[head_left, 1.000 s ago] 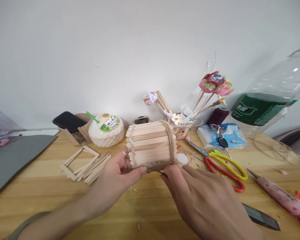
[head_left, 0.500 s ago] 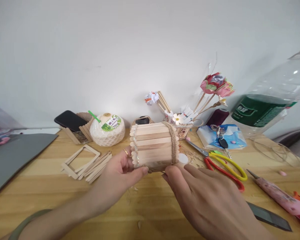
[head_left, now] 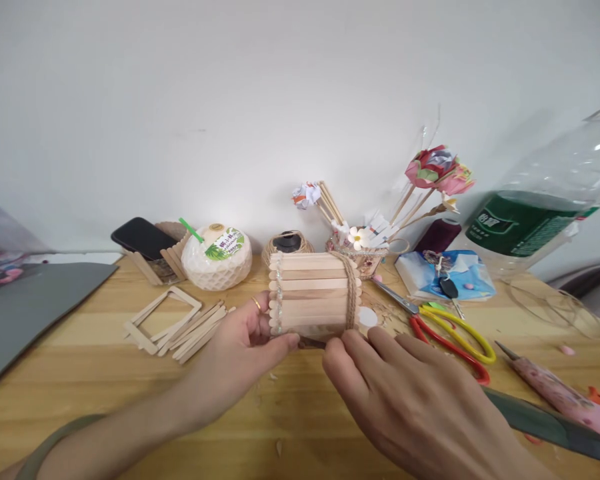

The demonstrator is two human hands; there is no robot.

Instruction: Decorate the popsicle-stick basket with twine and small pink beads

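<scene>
Craft-stick holder (head_left: 313, 293) is the landmark: a small cylinder of flat wooden sticks lying on its side, at mid tabletop (head_left: 105, 387), a bead strip near its left end and a twine band (head_left: 351, 293) near its right end. Left hand (head_left: 237, 347) grips the holder's left end, fingers closed round it, thumb under the lower edge, ring on one finger. Right hand (head_left: 410, 400) sits just below-right of the holder, fingers (head_left: 337, 357) curled and pinched at the lower edge near the twine band; cannot tell what, if anything, they pinch.

Left of the holder: loose craft sticks and a stick frame (head_left: 163, 320). Behind-left: white coconut-shaped cup (head_left: 217, 260) with green straw, phone (head_left: 143, 237) on a stand. Right behind it: twine ball (head_left: 286, 243), and a basket of paper flowers (head_left: 437, 167). Right of the holder: red-and-yellow scissors (head_left: 450, 330), tissue pack (head_left: 445, 273), big plastic bottle (head_left: 540, 213), pink glue gun (head_left: 560, 390) far right.
</scene>
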